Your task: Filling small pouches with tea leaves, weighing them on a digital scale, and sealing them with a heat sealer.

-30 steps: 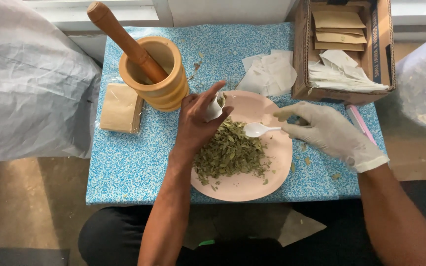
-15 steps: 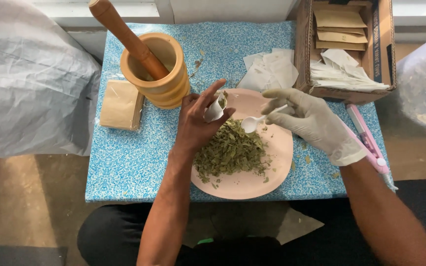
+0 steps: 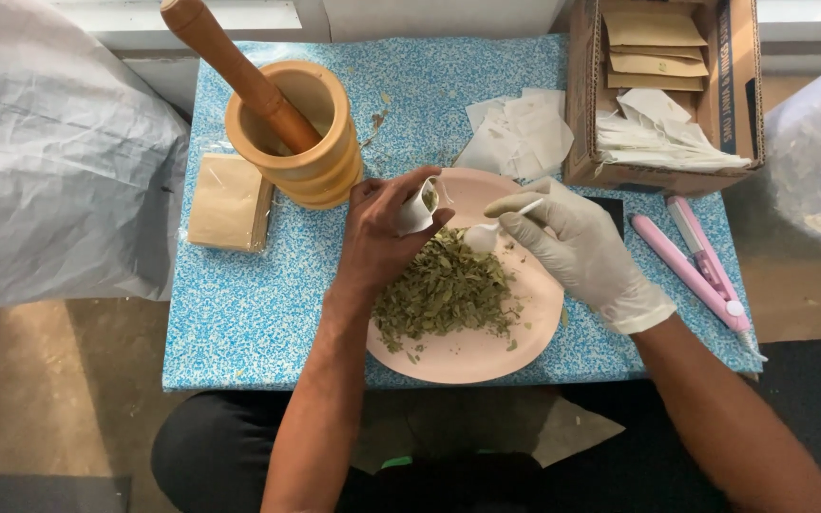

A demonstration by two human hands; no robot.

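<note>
Over a pink plate (image 3: 448, 356) of dried green leaves (image 3: 444, 290), the bare left hand (image 3: 382, 237) pinches a small white bag (image 3: 418, 207) open-mouthed while the gloved right hand (image 3: 572, 242) grips a white spoon (image 3: 486, 233) at its 3 o'clock, close for filling. Mortar (image 3: 311, 142) at 11 o'clock on the worktop (image 3: 239, 313).

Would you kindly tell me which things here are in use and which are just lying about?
In use:
left hand holding small white bag
gloved right hand holding white spoon
dried leaves
pink plate

Lying about:
mortar with pestle
pink sealer
cardboard box
brown packets
</note>
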